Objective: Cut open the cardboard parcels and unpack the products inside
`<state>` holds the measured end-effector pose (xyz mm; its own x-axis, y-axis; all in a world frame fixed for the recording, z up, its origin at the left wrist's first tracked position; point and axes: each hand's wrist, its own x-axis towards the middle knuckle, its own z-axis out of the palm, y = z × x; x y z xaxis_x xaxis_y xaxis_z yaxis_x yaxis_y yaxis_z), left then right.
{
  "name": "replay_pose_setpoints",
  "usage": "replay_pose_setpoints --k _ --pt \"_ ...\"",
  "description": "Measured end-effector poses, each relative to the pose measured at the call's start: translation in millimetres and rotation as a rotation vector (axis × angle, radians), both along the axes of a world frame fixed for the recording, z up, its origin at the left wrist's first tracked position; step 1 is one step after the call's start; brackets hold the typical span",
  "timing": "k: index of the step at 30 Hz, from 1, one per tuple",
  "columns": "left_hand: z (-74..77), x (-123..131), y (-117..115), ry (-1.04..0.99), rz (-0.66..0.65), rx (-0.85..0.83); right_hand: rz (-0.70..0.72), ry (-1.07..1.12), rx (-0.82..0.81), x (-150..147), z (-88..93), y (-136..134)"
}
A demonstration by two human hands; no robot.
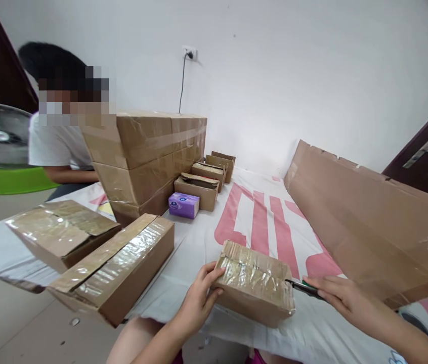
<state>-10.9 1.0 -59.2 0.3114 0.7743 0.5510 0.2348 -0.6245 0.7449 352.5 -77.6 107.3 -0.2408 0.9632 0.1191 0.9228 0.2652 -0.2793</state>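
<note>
A small cardboard box (254,283) covered in clear tape lies in front of me at the table's near edge. My left hand (204,288) grips its left end, thumb on the near side and fingers over the top. In my right hand (330,290) is a slim black utility knife (305,288) with a bit of green by the fingers. Its tip meets the taped top at the box's right end, by the seam. I cannot tell how deep the tip reaches.
Two taped boxes, a long one (123,263) and a wider one (62,227), lie at left. Behind are stacked cartons (145,141), a purple tissue pack (183,205) and several opened boxes (208,194). A cardboard sheet (369,222) stands right. Another person (60,136) sits beyond the stack.
</note>
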Motion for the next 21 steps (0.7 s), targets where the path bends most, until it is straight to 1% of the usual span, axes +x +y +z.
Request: replay_pose_setpoints --k 2,3,5,6,9,10,12,15,16,18,21 --pt "-4.3 1 0 0.003 0.025 -0.006 -0.018 0.207 -0.233 5 -15.6 -4" --pt "-6.9 2 0 0.005 0.037 -0.013 -0.037 0.314 -0.311 6 -24.2 -6" --pt "-11.7 3 0 -0.014 0.068 -0.042 -0.064 0.486 -0.366 7 -39.9 -12" --pt "-13.3 4 0 -0.034 0.076 -0.061 -0.058 0.537 -0.381 6 -46.0 -16" --pt "-12.6 3 0 -0.093 0.029 -0.097 -0.01 0.574 -0.412 3 -57.0 -25" --pt "-10.5 3 0 -0.102 0.003 -0.103 -0.009 0.577 -0.406 4 -59.6 -26" --pt "-4.6 2 1 -0.101 -0.019 -0.113 -0.071 0.609 -0.361 9 -66.5 -27" --pt "3.9 3 0 -0.079 0.006 -0.118 -0.256 0.656 -0.237 25 -87.1 -23" --pt "5.7 3 -1 -0.071 0.013 -0.113 -0.3 0.627 -0.186 31 -97.0 -22" --pt "7.3 3 -2 -0.057 0.018 -0.099 -0.324 0.491 -0.079 42 -119.6 -22" --pt "6.0 3 -4 -0.041 0.024 -0.09 -0.244 0.239 -0.004 52 -153.2 -28"
